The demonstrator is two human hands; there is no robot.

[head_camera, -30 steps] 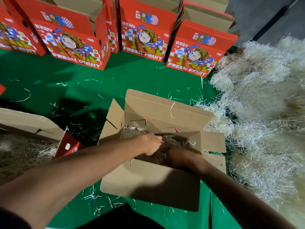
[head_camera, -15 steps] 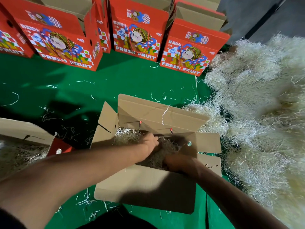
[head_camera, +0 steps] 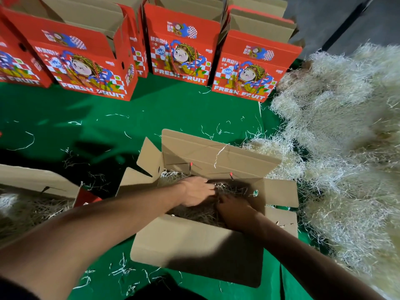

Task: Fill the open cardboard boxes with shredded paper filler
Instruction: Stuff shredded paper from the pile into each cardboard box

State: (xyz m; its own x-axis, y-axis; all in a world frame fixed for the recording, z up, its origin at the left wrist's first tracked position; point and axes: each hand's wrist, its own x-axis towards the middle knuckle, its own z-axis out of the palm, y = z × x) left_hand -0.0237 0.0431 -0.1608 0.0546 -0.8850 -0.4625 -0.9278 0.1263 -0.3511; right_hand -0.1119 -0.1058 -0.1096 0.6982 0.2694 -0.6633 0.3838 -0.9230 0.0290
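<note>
An open cardboard box (head_camera: 194, 245) lies in front of me on the green cloth, its brown flaps spread. Pale shredded paper (head_camera: 173, 176) fills its inside. My left hand (head_camera: 195, 192) and my right hand (head_camera: 234, 211) are both down in the box, palms on the shreds, pressing them. The fingertips are partly buried, so their curl is hard to read. A large heap of shredded paper (head_camera: 346, 148) lies to the right of the box.
A second open box (head_camera: 32, 182) holding shreds sits at the left edge. Several upright red "FRESH FRUIT" boxes (head_camera: 179, 50) stand in a row at the back. Loose paper strands are scattered over the green cloth (head_camera: 108, 131).
Both hands stay inside the box and have shifted slightly over the shreds. My view has drifted a little, so the box sits a bit further left in frame.
</note>
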